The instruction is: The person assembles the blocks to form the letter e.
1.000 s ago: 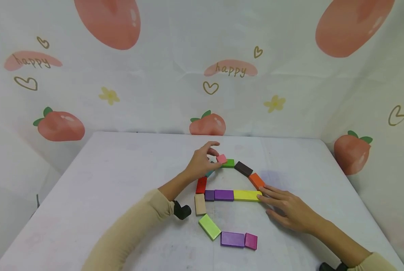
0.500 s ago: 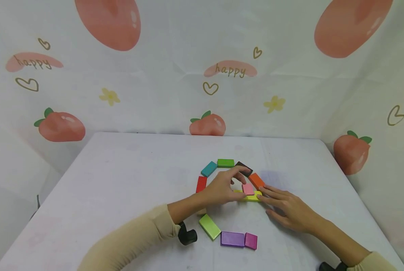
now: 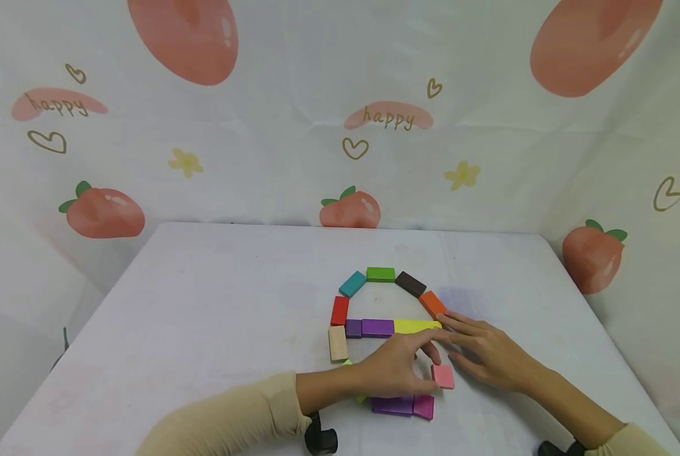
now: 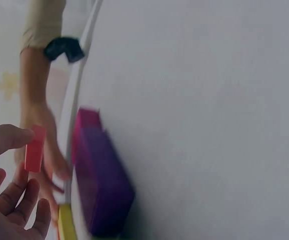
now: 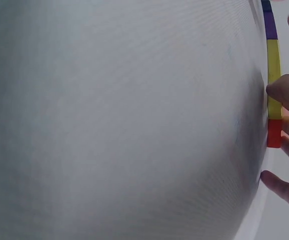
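My left hand (image 3: 393, 367) pinches a small pink block (image 3: 443, 377) between thumb and fingers, just above the table. In the left wrist view that pink block (image 4: 34, 150) stands on edge between the fingertips. Below it lie a magenta block (image 3: 423, 408) and a purple block (image 3: 392, 407), partly hidden by the hand. My right hand (image 3: 490, 354) rests with fingers spread at the right end of the yellow block (image 3: 410, 325) and beside the orange block (image 3: 433, 304). A lime green block (image 3: 348, 363) is mostly covered by my left hand.
Red (image 3: 340, 310), teal (image 3: 353, 284), green (image 3: 381, 275) and black (image 3: 410, 284) blocks curve round the top. Two more purple blocks (image 3: 377, 328) continue the yellow row leftward to a beige block (image 3: 337, 344). A printed cloth (image 3: 271, 158) hangs behind the white table (image 3: 231, 285).
My left hand has carried the pink block from beside the green block, past the yellow one, toward the front right near the magenta block. The right hand stays in place.
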Action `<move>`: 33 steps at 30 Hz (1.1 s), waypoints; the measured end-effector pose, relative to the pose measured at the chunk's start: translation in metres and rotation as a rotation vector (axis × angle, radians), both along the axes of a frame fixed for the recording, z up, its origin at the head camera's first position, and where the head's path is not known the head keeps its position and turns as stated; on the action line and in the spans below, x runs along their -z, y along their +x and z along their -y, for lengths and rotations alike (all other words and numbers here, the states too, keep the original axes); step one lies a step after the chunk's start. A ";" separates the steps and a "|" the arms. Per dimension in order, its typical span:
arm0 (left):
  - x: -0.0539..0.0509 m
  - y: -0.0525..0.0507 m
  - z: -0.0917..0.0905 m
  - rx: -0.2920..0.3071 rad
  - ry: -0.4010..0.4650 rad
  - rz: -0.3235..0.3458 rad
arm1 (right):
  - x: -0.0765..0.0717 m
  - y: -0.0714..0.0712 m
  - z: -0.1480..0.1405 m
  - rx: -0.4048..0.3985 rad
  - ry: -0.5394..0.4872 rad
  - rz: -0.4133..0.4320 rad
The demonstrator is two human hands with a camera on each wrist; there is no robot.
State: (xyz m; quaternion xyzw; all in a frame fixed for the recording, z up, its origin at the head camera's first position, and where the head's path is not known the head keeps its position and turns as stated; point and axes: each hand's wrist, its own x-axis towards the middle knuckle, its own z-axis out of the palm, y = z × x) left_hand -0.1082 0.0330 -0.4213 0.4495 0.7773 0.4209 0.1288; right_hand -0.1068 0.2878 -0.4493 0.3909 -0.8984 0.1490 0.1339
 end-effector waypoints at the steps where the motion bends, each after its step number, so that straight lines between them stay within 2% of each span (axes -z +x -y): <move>1: 0.001 0.003 -0.001 0.009 -0.011 0.012 | 0.000 0.000 0.000 0.000 -0.005 0.001; 7: 0.005 0.017 -0.007 0.054 -0.086 0.052 | 0.000 0.000 0.000 -0.003 0.002 0.013; 11: 0.008 0.023 -0.008 0.067 -0.129 0.026 | 0.000 0.000 0.000 0.016 0.016 0.031; 15: 0.010 0.026 -0.009 0.072 -0.162 0.015 | 0.000 0.001 0.001 0.027 0.023 0.029; 22: 0.012 0.029 -0.008 0.063 -0.192 0.053 | 0.000 0.001 0.001 0.031 0.029 0.026; 28: 0.016 0.030 -0.007 0.045 -0.210 0.027 | -0.001 0.001 0.001 0.029 0.031 0.026; 33: 0.018 0.030 -0.007 0.034 -0.225 0.042 | -0.001 0.001 0.001 0.026 0.028 0.021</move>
